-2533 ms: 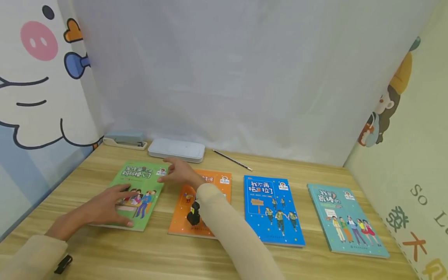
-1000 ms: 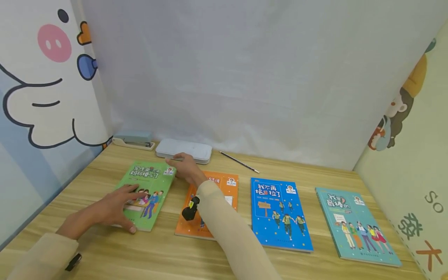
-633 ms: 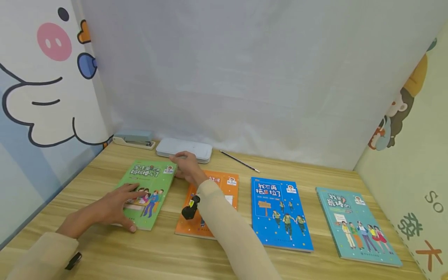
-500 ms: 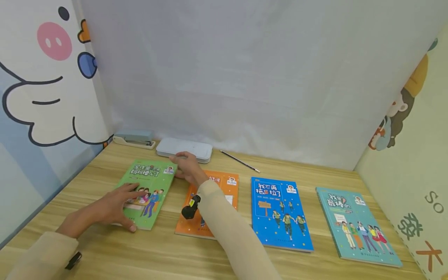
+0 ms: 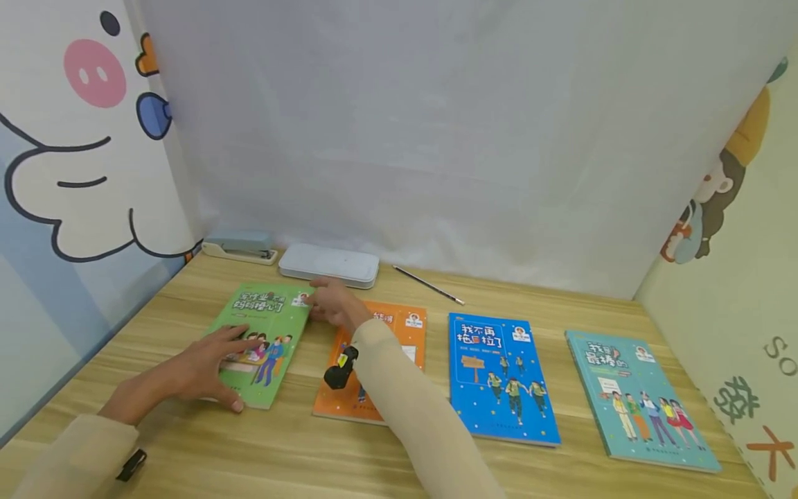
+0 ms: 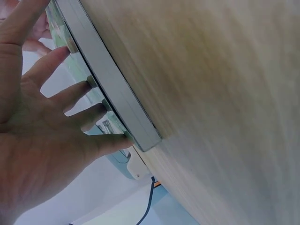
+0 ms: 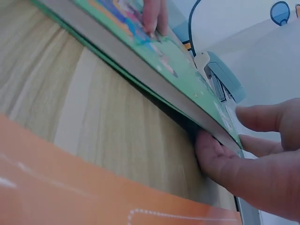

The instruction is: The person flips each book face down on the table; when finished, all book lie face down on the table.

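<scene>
I am seeing the right hand (image 5: 339, 305) curling its fingers under the upper-right edge of the green book (image 5: 267, 322), having hovered spread there seconds ago, so that side is apparently being held, while the book is lying on the table (image 5: 262, 450) beneath the left hand's (image 5: 199, 367) spread fingers.

A wood-grain table (image 5: 249, 450) carries four books (image 5: 260, 317), a stapler (image 5: 240, 244), case (image 5: 329, 265) and pencil (image 5: 429, 285).

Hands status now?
Left hand: open, resting on the green book.
Right hand: holding the green book's edge, fingers curled underneath.
</scene>
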A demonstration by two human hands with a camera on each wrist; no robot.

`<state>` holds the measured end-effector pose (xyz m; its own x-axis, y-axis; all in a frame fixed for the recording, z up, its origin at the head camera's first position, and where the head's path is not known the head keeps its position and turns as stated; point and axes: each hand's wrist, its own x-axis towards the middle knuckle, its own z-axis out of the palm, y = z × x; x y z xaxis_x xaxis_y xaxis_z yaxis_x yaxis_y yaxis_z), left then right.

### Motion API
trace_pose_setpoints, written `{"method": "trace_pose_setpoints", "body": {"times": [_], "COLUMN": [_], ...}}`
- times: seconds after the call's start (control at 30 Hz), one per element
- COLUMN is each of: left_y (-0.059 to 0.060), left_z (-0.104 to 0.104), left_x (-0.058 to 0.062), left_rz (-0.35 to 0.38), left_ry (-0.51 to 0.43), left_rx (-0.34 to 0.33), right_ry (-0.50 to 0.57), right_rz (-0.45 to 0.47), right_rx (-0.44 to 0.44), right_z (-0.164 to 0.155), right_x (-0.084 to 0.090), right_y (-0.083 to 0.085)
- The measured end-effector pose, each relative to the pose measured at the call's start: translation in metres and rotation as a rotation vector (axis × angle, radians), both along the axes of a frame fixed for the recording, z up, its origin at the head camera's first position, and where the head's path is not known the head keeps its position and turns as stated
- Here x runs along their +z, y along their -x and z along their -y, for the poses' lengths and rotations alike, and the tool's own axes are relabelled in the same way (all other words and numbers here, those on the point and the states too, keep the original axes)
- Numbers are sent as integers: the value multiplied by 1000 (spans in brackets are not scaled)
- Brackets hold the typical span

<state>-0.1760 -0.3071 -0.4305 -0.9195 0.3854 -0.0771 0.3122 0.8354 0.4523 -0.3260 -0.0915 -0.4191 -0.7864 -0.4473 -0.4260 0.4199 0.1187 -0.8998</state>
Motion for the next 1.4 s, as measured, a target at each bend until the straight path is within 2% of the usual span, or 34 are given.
{"method": "trace_pose_setpoints", "body": {"times": [0.17, 0.43, 0.67, 0.87, 1.1, 1.23, 1.4], "left_y": [1, 2, 3, 0, -1, -3, -4], "left_z": [-1, -2, 5, 11, 4, -1, -5], "left_x": [-1, -2, -3, 0, 5, 6, 10], "left_rz": [-30, -22, -18, -35, -126, -161, -163], "left_ry": [-19, -41, -104, -186, -157, -130, -59], "left_rx": [-9, -29, -61, -118, -130, -97, -41], "right_ry": [-55, -70, -21, 80, 177, 198, 222], "right_rz": [10, -21, -25, -84, -133, -154, -162], "right_rx": [74, 71, 54, 27, -62, -84, -113], "right_z": [-2, -8, -13, -12, -13, -14, -17], "right_x": [4, 1, 6, 7, 13, 17, 22], "right_y": [0, 1, 0, -1, -4, -5, -4]}}
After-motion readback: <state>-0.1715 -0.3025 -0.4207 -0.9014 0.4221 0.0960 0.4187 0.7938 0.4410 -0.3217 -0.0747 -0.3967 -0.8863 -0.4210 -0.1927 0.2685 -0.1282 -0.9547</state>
